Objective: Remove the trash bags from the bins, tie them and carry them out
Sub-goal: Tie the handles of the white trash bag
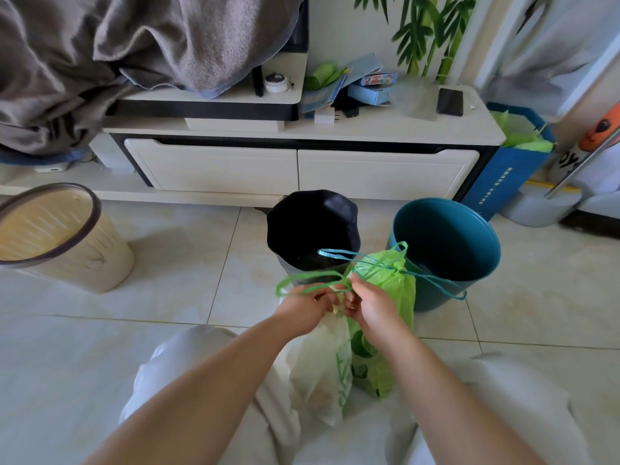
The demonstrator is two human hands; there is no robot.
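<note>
— What do we have in the head view?

— We sit on the tiled floor with two bags between our knees: a pale bag and, touching it on the right, a green bag. Our left hand and right hand meet just above the pale bag's mouth, each pinched around the green drawstring, which loops out to the left.

— So both hands are grasping?

— Yes, fingers closed on the string, close together, we judge because a knot needs both ends held tight at the neck.

— And the green bag?

— Its top looks already cinched; a blue drawstring trails from its neck across the rim of the blue bin.

— The bins?

— The blue bin shows no bag. A black bin stands just left of it, dark inside, so we cannot tell if a liner remains. A beige bin stands well apart on the left, seemingly bare.

— Why work here?

— Likely to keep the bags upright beside their bins while we tie.
</note>
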